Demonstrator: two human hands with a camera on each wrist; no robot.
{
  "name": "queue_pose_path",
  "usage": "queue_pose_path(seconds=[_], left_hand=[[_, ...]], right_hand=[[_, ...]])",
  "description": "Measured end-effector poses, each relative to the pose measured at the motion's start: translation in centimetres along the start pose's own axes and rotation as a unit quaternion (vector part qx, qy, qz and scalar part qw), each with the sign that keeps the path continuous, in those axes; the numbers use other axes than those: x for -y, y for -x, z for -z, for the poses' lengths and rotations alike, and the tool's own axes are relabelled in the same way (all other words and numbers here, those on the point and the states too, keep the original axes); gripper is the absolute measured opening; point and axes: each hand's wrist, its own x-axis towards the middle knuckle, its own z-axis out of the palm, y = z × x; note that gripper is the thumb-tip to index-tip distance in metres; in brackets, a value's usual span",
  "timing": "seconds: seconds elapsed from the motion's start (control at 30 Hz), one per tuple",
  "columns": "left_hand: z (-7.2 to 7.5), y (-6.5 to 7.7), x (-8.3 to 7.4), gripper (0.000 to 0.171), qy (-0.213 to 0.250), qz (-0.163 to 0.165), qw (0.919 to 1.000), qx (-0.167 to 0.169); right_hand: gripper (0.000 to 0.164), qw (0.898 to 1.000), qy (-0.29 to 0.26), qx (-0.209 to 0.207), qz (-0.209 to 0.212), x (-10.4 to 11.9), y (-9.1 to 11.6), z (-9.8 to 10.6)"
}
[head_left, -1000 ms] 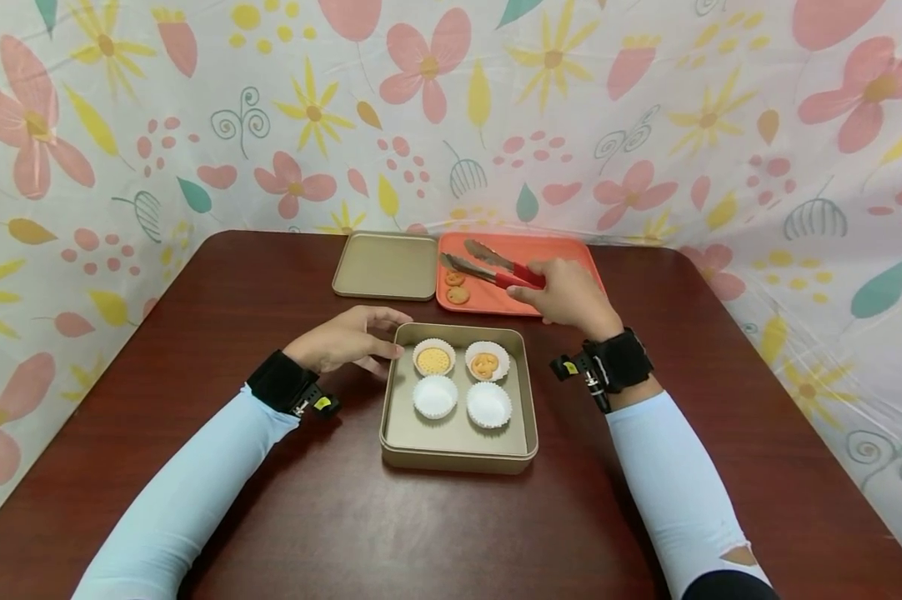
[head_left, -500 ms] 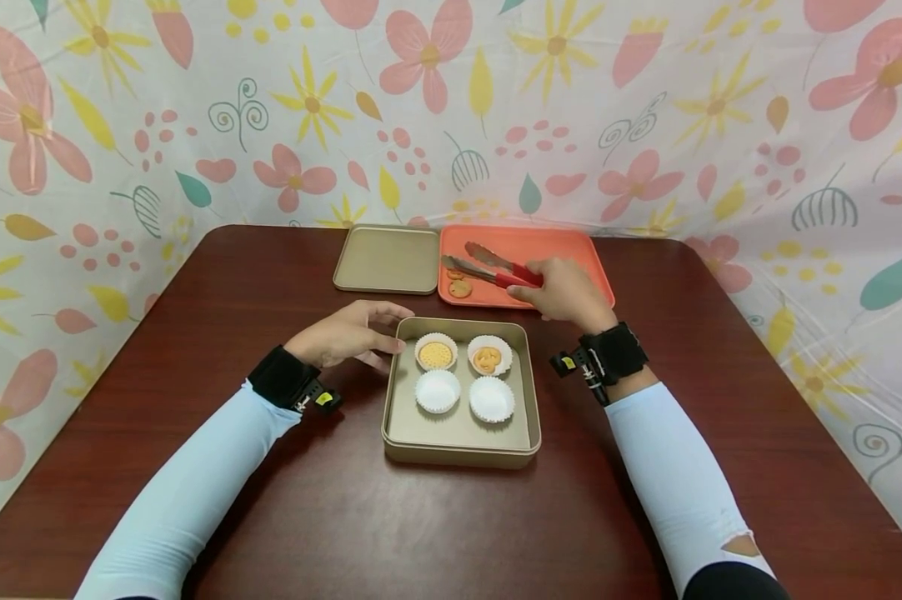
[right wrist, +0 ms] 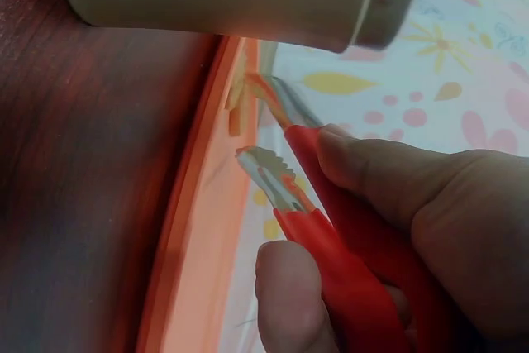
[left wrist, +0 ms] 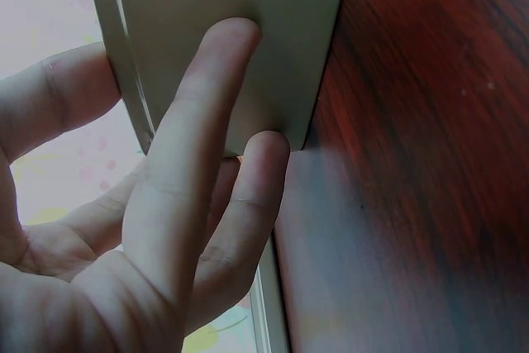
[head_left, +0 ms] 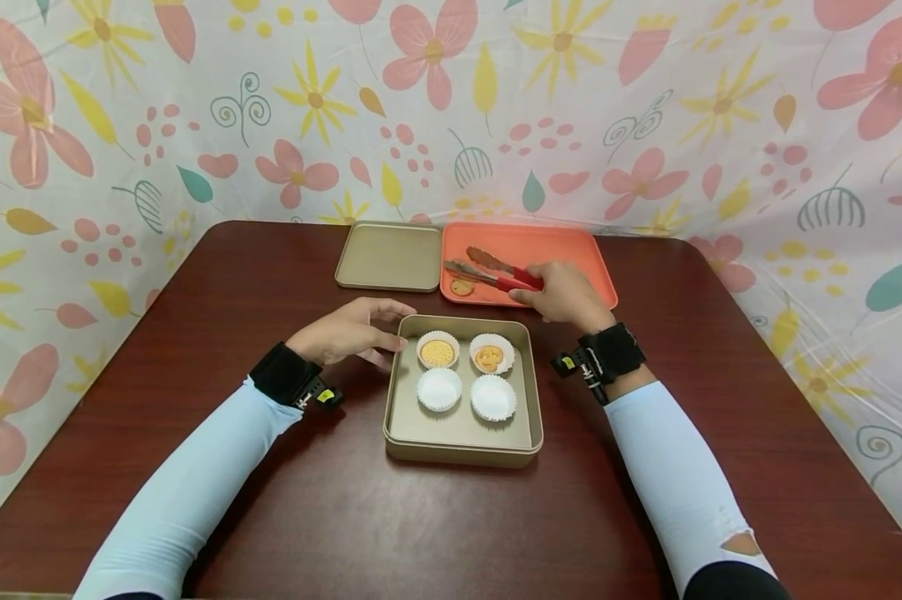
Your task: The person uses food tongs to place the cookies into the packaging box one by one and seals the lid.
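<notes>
My left hand [head_left: 346, 333] touches the left far side of a square gold tin [head_left: 462, 433], its fingers [left wrist: 190, 105] mostly straight against the metal wall in the left wrist view. Inside the tin sit white paper cups. One holds a round yellow biscuit [head_left: 438, 353], another a pretzel-shaped biscuit [head_left: 489, 359]; the two nearer cups, a left cup [head_left: 439, 390] and a right cup [head_left: 493, 398], are empty. With red-handled tongs [head_left: 514, 284] in its grip, my right hand [head_left: 571, 296] is over the orange tray [head_left: 563, 242]. The tongs' arms are apart, near a round cookie [head_left: 462, 287]; another is mostly hidden behind them.
A flat gold lid [head_left: 391, 254] lies left of the orange tray at the table's back edge. The dark wooden table [head_left: 331, 517] stretches around the tin. Behind it hangs a floral sheet [head_left: 436, 125].
The head view has tilted down slightly. Tongs' tips have lowered a little toward the cookies on the tray, covering the farther one more. My left hand stays at the tin.
</notes>
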Motion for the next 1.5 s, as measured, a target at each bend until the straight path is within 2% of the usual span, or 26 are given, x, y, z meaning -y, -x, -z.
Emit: queue_pose_path(seconds=[0.57,0.97,1.5], left_hand=[[0.0,0.2,-0.3,0.061,-0.005,-0.004,1.0,0.005],[0.2,0.1,-0.4,0.06,-0.003,0.0,1.0,0.005],[-0.2,0.2,-0.2,0.061,0.008,-0.002,1.0,0.003]], right_hand=[[0.027,1.0,0.01,-0.002,0.008,-0.7,-0.3,-0.7],[0.028,0.998,0.04,-0.031,0.029,-0.6,-0.5,-1.1],[0.025,0.997,0.035,-0.047,0.041,-0.7,-0.3,-0.7]])
